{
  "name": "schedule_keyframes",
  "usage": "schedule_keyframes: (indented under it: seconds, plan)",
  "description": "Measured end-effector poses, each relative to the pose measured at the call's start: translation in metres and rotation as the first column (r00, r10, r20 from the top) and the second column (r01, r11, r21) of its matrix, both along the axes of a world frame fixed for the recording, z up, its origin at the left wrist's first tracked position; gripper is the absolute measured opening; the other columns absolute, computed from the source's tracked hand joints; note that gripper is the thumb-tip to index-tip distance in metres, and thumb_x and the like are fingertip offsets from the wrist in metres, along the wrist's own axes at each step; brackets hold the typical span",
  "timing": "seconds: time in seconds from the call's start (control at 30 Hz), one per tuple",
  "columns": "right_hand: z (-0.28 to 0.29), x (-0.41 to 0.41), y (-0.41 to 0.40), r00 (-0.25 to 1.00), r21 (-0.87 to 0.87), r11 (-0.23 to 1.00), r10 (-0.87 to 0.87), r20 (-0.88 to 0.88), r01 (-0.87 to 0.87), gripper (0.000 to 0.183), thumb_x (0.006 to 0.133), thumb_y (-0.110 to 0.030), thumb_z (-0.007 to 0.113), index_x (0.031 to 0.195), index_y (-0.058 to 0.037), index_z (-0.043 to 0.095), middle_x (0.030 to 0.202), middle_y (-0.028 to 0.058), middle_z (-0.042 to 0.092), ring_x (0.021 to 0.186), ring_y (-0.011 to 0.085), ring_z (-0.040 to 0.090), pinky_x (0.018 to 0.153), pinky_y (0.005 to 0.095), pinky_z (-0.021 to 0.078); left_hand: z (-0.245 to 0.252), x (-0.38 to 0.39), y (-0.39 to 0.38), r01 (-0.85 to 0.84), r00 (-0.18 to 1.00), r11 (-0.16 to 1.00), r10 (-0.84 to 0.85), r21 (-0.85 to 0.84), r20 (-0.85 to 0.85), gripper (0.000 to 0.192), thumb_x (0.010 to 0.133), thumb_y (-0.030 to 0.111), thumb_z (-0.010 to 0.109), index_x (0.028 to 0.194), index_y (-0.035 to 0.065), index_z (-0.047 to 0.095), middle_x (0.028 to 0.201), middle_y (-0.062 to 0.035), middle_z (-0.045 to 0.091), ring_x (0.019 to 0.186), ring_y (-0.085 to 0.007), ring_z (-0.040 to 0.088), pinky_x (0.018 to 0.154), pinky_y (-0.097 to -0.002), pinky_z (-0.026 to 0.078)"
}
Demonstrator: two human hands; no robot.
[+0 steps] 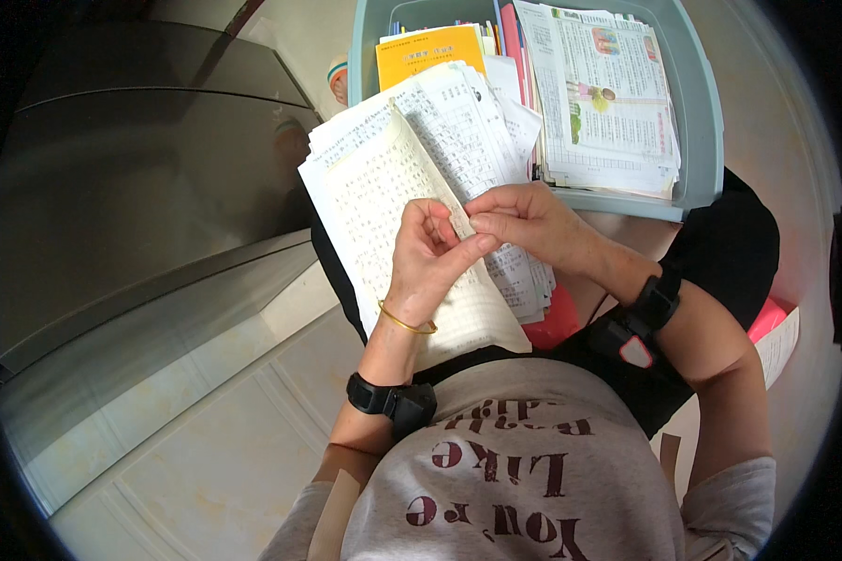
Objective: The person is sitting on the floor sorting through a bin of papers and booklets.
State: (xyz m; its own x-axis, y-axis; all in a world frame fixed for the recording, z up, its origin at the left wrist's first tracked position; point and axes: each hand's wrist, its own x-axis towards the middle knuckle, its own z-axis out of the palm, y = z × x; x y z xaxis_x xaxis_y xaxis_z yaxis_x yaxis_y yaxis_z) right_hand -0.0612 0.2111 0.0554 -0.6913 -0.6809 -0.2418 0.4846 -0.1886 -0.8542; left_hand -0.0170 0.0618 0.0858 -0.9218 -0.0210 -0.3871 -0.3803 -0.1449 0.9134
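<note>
A cream sheet of handwritten paper (365,203) lies over a stack of papers (456,133) on my lap. Its right edge is lifted and curls up. My right hand (544,228) pinches that edge between thumb and fingers. Above the sheet is my left hand (428,263), its fingers curled and its thumb reaching to the same edge, close by the right thumb. Whether the left fingers grip the paper is hidden. More handwritten and printed pages show beneath, fanned unevenly.
Beyond my knees stands a grey-blue plastic bin (702,140) holding printed sheets (610,105), a yellow workbook (428,55) and a pink folder (512,42). A dark glossy cabinet (147,189) is at the left. Something red (558,319) shows beneath the stack. A foot (339,85) appears beside the bin.
</note>
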Motion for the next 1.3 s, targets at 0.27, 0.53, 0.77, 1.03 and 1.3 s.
schedule_keyframes:
  seconds: [0.27,0.53,0.77,1.03,1.3]
  plan:
    - [-0.005,-0.001,0.001,0.998,-0.025,1.000,-0.001,0.067,0.003,0.022,0.080,-0.014,0.055,0.093,0.0038,0.058,0.076,0.0054,0.060,0.066,0.0069,0.055,0.059,0.0184,0.0448,-0.003,0.001,-0.001,0.065,0.998,0.991,-0.065,-0.114,0.006,0.038,0.066,0.004,0.070,0.087,0.0074,0.038,0.065,0.0049,0.039,0.055,-0.0007,0.038,0.049,-0.0126,0.038]
    - [-0.006,0.000,0.001,0.999,0.013,1.000,-0.019,0.043,0.019,0.024,0.081,-0.015,0.055,0.096,0.0027,0.058,0.077,0.0052,0.061,0.066,0.0074,0.055,0.060,0.0199,0.0467,-0.002,0.001,-0.002,0.063,0.998,0.991,-0.064,-0.122,-0.003,0.035,0.068,0.004,0.068,0.086,0.0074,0.038,0.065,0.0049,0.039,0.055,-0.0003,0.037,0.048,-0.0124,0.036]
    - [-0.006,0.000,0.001,0.999,0.035,0.999,-0.014,0.032,0.013,0.024,0.082,-0.016,0.053,0.095,0.0029,0.059,0.075,0.0041,0.060,0.066,0.0072,0.054,0.061,0.0197,0.0452,-0.005,0.001,-0.002,0.052,0.999,0.994,-0.053,-0.094,-0.010,0.032,0.070,0.004,0.066,0.086,0.0075,0.038,0.065,0.0052,0.039,0.055,0.0001,0.037,0.047,-0.0121,0.034]
    - [-0.007,-0.001,0.002,0.999,0.076,0.996,-0.047,0.025,0.045,0.021,0.082,-0.013,0.050,0.092,0.0043,0.058,0.071,0.0033,0.058,0.062,0.0075,0.051,0.058,0.0200,0.0427,-0.004,0.001,-0.006,0.062,0.998,0.988,-0.058,-0.145,0.027,0.028,0.071,0.003,0.063,0.088,0.0064,0.041,0.068,0.0053,0.040,0.057,0.0001,0.037,0.048,-0.0122,0.033]
    - [-0.029,-0.020,0.017,0.892,0.383,0.849,-0.199,-0.406,0.364,0.018,0.075,0.003,0.042,0.090,0.0052,0.052,0.059,0.0022,0.052,0.052,0.0064,0.045,0.047,0.0205,0.0367,-0.016,-0.017,-0.088,-0.374,0.926,0.442,0.127,-0.816,-0.355,0.044,0.067,0.007,0.063,0.106,0.0002,0.045,0.091,-0.0075,0.051,0.079,-0.0159,0.049,0.069,-0.0268,0.042]
